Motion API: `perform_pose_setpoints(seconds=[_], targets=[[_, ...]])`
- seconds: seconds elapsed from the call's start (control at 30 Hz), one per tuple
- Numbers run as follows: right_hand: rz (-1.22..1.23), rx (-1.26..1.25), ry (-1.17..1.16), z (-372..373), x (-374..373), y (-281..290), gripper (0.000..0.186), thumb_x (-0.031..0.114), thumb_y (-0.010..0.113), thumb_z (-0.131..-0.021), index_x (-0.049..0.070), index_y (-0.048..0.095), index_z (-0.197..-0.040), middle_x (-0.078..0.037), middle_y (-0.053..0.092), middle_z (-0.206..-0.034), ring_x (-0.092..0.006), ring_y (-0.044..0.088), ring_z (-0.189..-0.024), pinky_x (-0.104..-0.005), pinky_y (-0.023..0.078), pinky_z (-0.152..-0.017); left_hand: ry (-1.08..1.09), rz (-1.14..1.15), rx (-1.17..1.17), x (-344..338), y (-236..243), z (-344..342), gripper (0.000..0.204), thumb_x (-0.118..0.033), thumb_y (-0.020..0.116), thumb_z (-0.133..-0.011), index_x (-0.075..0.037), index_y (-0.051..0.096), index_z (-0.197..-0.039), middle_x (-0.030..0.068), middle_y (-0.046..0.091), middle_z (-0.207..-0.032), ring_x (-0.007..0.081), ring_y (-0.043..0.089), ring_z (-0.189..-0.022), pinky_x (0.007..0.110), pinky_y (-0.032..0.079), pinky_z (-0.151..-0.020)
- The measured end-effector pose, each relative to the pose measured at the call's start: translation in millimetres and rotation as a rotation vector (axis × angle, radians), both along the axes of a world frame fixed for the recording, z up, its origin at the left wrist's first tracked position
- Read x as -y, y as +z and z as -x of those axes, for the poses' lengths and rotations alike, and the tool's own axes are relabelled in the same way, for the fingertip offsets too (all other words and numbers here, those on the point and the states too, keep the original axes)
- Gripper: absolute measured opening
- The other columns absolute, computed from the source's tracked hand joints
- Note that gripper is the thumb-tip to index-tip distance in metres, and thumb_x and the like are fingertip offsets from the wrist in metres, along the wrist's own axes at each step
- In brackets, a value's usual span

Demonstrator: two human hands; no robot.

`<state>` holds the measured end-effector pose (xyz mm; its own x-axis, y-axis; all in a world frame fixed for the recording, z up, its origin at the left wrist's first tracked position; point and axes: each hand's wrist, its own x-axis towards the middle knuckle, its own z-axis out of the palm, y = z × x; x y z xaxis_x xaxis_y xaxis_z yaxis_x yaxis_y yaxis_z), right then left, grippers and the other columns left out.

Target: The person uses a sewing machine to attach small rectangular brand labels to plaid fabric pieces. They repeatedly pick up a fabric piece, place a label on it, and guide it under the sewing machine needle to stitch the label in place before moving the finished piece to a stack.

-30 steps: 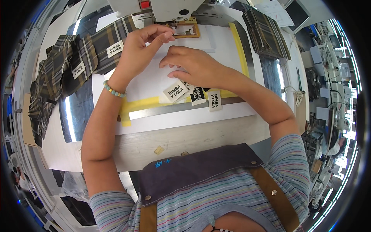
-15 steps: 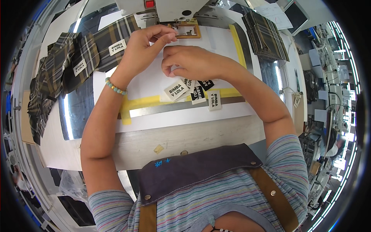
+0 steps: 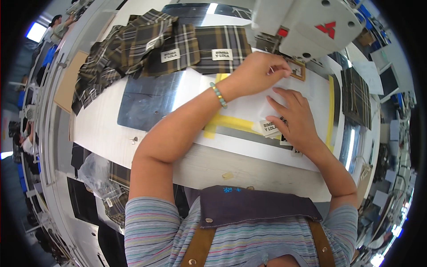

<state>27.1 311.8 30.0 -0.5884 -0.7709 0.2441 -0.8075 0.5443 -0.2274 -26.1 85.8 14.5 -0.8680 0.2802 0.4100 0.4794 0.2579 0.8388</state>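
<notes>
My left hand (image 3: 261, 74), with a beaded bracelet at its wrist, is beside the sewing machine's orange-brown frame (image 3: 299, 70). Its thumb and fingers come together in a pinch, but what they hold, if anything, is too small to make out. Lower and to the right, my right hand (image 3: 297, 116) has its fingers spread and appears to hold nothing. Under and beside that hand lies a small pile of fabric labels, a white one (image 3: 268, 128) on top and others partly covered by the hand. A plaid fabric panel (image 3: 207, 35) bearing a white label (image 3: 222, 54) lies left of my left hand.
The white sewing machine head (image 3: 307, 29) overhangs the work area. More plaid pieces (image 3: 111, 55) are heaped to the left, over the table edge. A stack of plaid panels (image 3: 356, 100) stands at right. Yellow tape (image 3: 242, 123) borders the white work sheet.
The view has swung left, so the scene sits further right. My right hand has gone from curled fingers to spread ones over the labels. My left hand stays near the machine's frame.
</notes>
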Motion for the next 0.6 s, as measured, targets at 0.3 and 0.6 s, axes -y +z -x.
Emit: perform_pose_setpoints(seconds=[0.3, 0.6], targets=[[0.257, 0.275, -0.006, 9, 3, 7, 0.026, 0.013, 0.078, -0.095, 0.009, 0.084, -0.119, -0.010, 0.074, -0.132, -0.0285, 0.063, -0.121, -0.0397, 0.048, -0.107, -0.010, -0.017, 0.006, 0, -3, -2, 0.018, -0.016, 0.073, -0.101, -0.002, 0.080, -0.110, 0.0064, 0.080, -0.098, 0.0185, 0.074, -0.089, 0.032, 0.060, -0.083], [0.640, 0.682, -0.157, 54, -17, 45, 0.067, 0.003, 0.080, -0.093, 0.010, 0.059, -0.156, -0.001, 0.066, -0.097, -0.0092, 0.064, -0.091, -0.0251, 0.051, -0.080, -0.180, -0.311, 0.333, -4, -2, 1, 0.049, -0.040, 0.054, -0.116, 0.003, 0.076, -0.125, 0.0083, 0.077, -0.106, 0.0162, 0.070, -0.099, 0.035, 0.058, -0.093]])
